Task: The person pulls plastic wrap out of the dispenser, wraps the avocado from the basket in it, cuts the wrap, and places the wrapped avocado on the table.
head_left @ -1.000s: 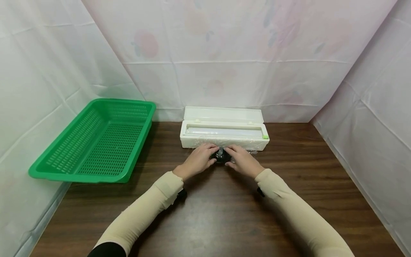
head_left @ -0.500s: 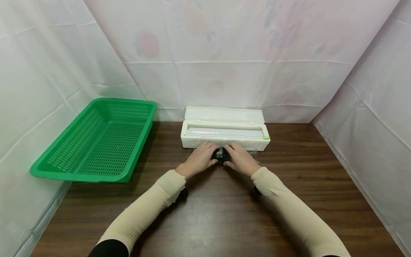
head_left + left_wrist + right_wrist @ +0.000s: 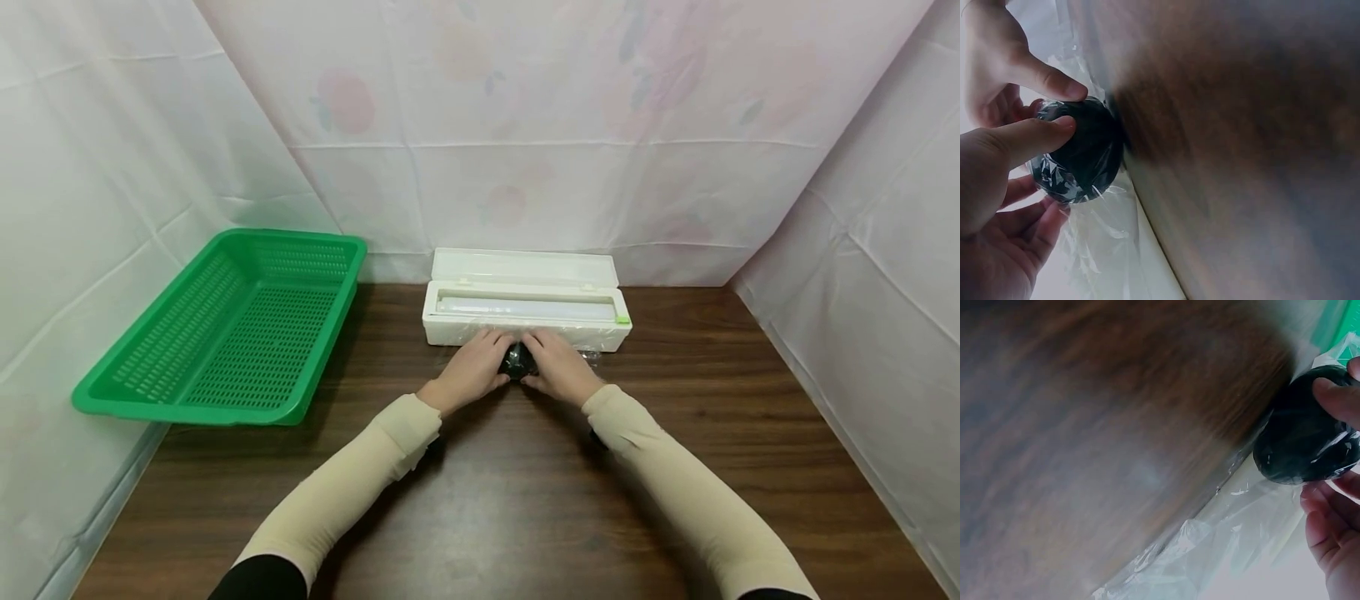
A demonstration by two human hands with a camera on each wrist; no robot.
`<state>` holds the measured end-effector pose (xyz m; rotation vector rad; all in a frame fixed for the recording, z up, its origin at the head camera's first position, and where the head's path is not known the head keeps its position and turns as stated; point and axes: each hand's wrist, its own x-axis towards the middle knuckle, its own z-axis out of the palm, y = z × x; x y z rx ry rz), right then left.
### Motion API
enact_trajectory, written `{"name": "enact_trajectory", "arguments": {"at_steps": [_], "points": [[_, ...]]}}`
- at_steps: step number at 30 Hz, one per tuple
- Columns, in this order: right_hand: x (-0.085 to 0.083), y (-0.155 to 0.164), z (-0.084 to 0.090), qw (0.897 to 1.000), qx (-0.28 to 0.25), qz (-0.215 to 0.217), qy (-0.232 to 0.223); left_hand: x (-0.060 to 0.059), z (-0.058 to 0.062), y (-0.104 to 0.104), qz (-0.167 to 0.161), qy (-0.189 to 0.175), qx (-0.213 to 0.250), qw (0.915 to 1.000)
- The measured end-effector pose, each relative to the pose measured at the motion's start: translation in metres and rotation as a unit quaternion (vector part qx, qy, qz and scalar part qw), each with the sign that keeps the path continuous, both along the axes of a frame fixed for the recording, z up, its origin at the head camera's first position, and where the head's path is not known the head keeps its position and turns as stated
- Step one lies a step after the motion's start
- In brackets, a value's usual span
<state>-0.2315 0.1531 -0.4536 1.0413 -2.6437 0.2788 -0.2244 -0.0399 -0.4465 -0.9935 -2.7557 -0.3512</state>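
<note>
both thumbs press on a dark round object [image 3: 1082,153], the left hand [image 3: 471,373] curling its fingers [image 3: 1035,134] round the near left side and the right hand [image 3: 558,372] pinching it from the right, so it sits cupped between them on the wooden table [image 3: 510,492], touching the near face of the white film dispenser [image 3: 525,310]. clear cling film [image 3: 1100,237] lies over and around the object, trailing toward the dispenser. compared with a second ago, the hands have closed in a little and slid slightly farther toward the dispenser, hiding more of the object; i judge the wrap is being drawn tighter round it. a green basket [image 3: 225,333] sits well apart at far left.
</note>
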Motion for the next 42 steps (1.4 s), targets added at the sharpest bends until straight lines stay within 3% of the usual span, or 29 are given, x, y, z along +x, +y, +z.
{"name": "enact_trajectory", "arguments": {"at_steps": [5,12,19,30,37,42], "points": [[0.003,0.004,0.002,1.0,-0.01,0.016,-0.006,0.005,0.0,-0.002,-0.004,-0.009,0.012,0.9999],[0.014,0.004,0.01,0.999,0.016,0.024,-0.039,0.016,0.0,-0.006,0.005,-0.071,0.043,0.9965],[0.029,0.004,0.018,0.998,0.035,0.027,-0.054,0.029,0.003,-0.008,0.007,-0.109,0.063,0.992],[0.055,0.007,0.026,0.994,0.043,0.037,-0.09,0.049,0.011,-0.01,0.007,-0.166,0.051,0.9848],[0.066,0.009,0.029,0.99,0.021,0.046,-0.135,0.049,0.015,-0.013,0.008,-0.236,0.04,0.971],[0.069,0.012,0.024,0.993,0.006,0.058,-0.098,0.043,0.012,-0.017,-0.006,-0.267,0.047,0.9626]]}}
